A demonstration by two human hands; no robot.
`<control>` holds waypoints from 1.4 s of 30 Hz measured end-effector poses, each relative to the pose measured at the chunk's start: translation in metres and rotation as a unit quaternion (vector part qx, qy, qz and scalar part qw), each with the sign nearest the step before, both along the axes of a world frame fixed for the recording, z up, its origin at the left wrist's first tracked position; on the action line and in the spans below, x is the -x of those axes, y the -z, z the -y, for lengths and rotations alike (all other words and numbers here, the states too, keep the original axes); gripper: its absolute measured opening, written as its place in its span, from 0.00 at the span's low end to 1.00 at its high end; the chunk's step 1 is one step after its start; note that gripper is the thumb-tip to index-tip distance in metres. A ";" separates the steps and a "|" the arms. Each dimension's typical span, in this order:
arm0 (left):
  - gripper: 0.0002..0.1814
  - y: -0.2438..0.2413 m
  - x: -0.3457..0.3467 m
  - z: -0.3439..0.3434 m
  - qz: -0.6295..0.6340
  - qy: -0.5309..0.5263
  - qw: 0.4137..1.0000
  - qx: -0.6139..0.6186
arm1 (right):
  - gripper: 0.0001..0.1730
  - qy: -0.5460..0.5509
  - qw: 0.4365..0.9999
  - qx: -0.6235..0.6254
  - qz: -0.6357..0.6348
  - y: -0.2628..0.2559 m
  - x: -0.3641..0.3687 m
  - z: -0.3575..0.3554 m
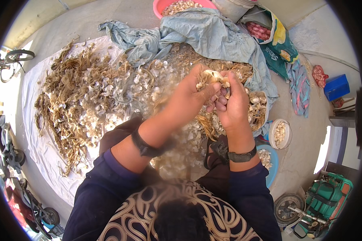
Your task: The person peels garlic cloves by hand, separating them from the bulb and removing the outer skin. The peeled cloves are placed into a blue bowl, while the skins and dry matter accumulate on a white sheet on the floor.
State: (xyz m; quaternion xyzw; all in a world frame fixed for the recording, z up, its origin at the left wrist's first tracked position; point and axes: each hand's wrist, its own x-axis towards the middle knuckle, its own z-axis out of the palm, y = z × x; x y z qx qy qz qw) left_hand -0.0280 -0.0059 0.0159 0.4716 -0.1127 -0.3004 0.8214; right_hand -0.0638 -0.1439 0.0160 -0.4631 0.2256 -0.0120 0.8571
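Note:
A garlic bulb (211, 76) with dry roots and papery skin is held up in front of me, partly broken open. My left hand (188, 92) grips its root side, thumb pressed against it. On the other side, my right hand (236, 104) holds the same bulb with thumb and fingers; some of its fingers are curled beneath. Loose pale pieces show between the hands, partly hidden by fingers. Under them lies a heap of garlic skins (150, 78). Whole bulbs with dried stalks (257, 105) lie just right of my right hand.
Dried stalks (63, 87) cover a white sheet (33, 99) at left. Blue-grey cloth (196, 30) edges the heap. A white bucket (286, 140) and blue basin (274, 171) hold cloves at right; a pink basin (157, 8) stands ahead. A green sack (270, 57) holds reddish bulbs.

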 end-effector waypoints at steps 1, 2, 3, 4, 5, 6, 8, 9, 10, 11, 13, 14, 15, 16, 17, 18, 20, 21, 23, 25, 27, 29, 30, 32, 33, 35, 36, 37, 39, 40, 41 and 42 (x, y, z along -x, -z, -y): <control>0.11 0.000 -0.002 0.000 -0.001 -0.011 1.000 0.005 | 0.18 0.036 0.997 -0.049 -0.055 0.001 -0.002 0.002; 0.12 -0.001 -0.003 0.001 -0.002 -0.023 1.000 0.010 | 0.17 -0.007 0.996 -0.088 -0.003 0.001 -0.003 0.005; 0.12 -0.001 -0.003 0.001 -0.013 -0.032 0.999 0.004 | 0.16 -0.026 0.992 -0.119 0.013 0.001 -0.003 0.006; 0.13 -0.002 -0.004 0.000 0.005 -0.034 0.999 -0.007 | 0.15 -0.017 0.990 -0.138 -0.002 0.001 -0.004 0.007; 0.13 -0.003 -0.004 -0.001 0.014 -0.034 0.999 -0.028 | 0.14 -0.048 0.995 -0.076 0.046 0.000 -0.004 0.008; 0.13 -0.003 -0.004 -0.003 0.022 -0.034 0.998 -0.047 | 0.13 -0.050 0.997 -0.002 0.064 0.000 -0.003 0.007; 0.14 -0.005 -0.004 -0.004 0.025 -0.022 0.994 -0.105 | 0.12 -0.063 0.988 0.104 0.092 -0.001 -0.002 0.005; 0.14 -0.005 -0.004 -0.005 0.027 -0.015 0.991 -0.132 | 0.12 -0.073 0.983 0.136 0.103 -0.002 -0.002 0.004; 0.14 -0.005 -0.003 -0.003 -0.005 -0.025 0.992 -0.125 | 0.12 -0.080 0.976 0.170 0.110 -0.002 -0.002 0.002; 0.14 -0.005 -0.002 -0.001 -0.036 -0.036 0.992 -0.117 | 0.12 -0.069 0.971 0.192 0.125 -0.002 -0.002 0.001; 0.13 -0.004 -0.002 0.000 -0.068 -0.031 0.993 -0.097 | 0.12 -0.036 0.960 0.237 0.144 -0.001 -0.003 -0.003; 0.13 -0.003 -0.002 -0.002 -0.068 -0.015 0.994 -0.085 | 0.12 -0.034 0.954 0.250 0.165 -0.001 -0.003 -0.005; 0.12 -0.003 -0.003 -0.004 -0.068 -0.001 0.995 -0.073 | 0.12 -0.027 0.948 0.261 0.182 -0.001 -0.003 -0.006; 0.12 -0.002 -0.003 -0.005 -0.071 0.003 0.994 -0.081 | 0.11 -0.027 0.942 0.272 0.194 -0.001 -0.003 -0.007; 0.11 -0.001 -0.004 -0.006 -0.074 0.007 0.993 -0.088 | 0.11 -0.033 0.938 0.282 0.197 -0.002 -0.003 -0.007; 0.10 0.000 -0.004 -0.007 -0.078 0.013 0.992 -0.098 | 0.11 -0.046 0.935 0.292 0.195 -0.003 -0.002 -0.006; 0.11 0.001 -0.005 -0.007 -0.051 0.010 0.989 -0.139 | 0.10 -0.064 0.931 0.304 0.191 -0.004 -0.001 -0.004; 0.12 0.001 -0.006 -0.006 -0.041 0.012 0.985 -0.166 | 0.10 -0.070 0.931 0.306 0.188 -0.004 -0.001 -0.003; 0.13 0.000 0.000 -0.002 -0.077 -0.032 0.984 -0.157 | 0.10 -0.074 0.927 0.317 0.185 -0.003 -0.002 -0.002; 0.15 -0.001 0.002 -0.001 -0.106 -0.045 0.985 -0.130 | 0.09 -0.070 0.921 0.334 0.186 0.001 -0.004 -0.003; 0.17 -0.004 0.002 -0.003 -0.125 -0.028 0.988 -0.080 | 0.08 -0.058 0.900 0.373 0.219 0.003 -0.006 -0.003; 0.15 -0.006 0.002 -0.004 -0.139 -0.028 0.987 -0.073 | 0.08 -0.043 0.893 0.376 0.242 0.004 -0.006 -0.006; 0.15 -0.007 0.002 -0.004 -0.146 -0.024 0.987 -0.070 | 0.07 -0.034 0.898 0.360 0.249 0.005 -0.006 -0.007; 0.13 -0.009 0.000 -0.005 -0.136 -0.017 0.989 -0.052 | 0.07 -0.017 0.932 0.287 0.222 0.004 -0.003 -0.010; 0.13 -0.009 -0.001 -0.006 -0.131 -0.011 0.990 -0.044 | 0.07 -0.008 0.955 0.230 0.187 0.003 0.000 -0.012; 0.12 -0.009 0.000 -0.003 -0.105 -0.031 0.990 -0.090 | 0.08 0.016 0.979 0.148 0.141 0.003 0.001 -0.012; 0.12 -0.009 0.000 -0.002 -0.092 -0.041 0.988 -0.114 | 0.09 0.030 0.983 0.126 0.131 0.003 0.001 -0.012; 0.12 -0.009 0.000 -0.002 -0.082 -0.028 0.991 -0.104 | 0.09 0.038 0.985 0.097 0.134 0.004 0.001 -0.012; 0.13 -0.009 -0.001 -0.004 -0.061 -0.002 0.994 -0.086 | 0.13 0.047 0.994 0.001 0.101 0.005 -0.004 -0.010; 0.13 -0.008 -0.003 -0.005 -0.072 -0.004 0.992 -0.100 | 0.13 0.051 0.995 -0.037 0.081 0.006 -0.006 -0.008; 0.14 -0.008 -0.004 -0.005 -0.084 -0.005 0.990 -0.114 | 0.13 0.060 0.995 -0.072 0.047 0.006 -0.007 -0.007; 0.14 -0.007 -0.006 -0.006 -0.096 -0.004 0.987 -0.128 | 0.13 0.009 0.997 -0.024 0.079 0.004 -0.007 -0.004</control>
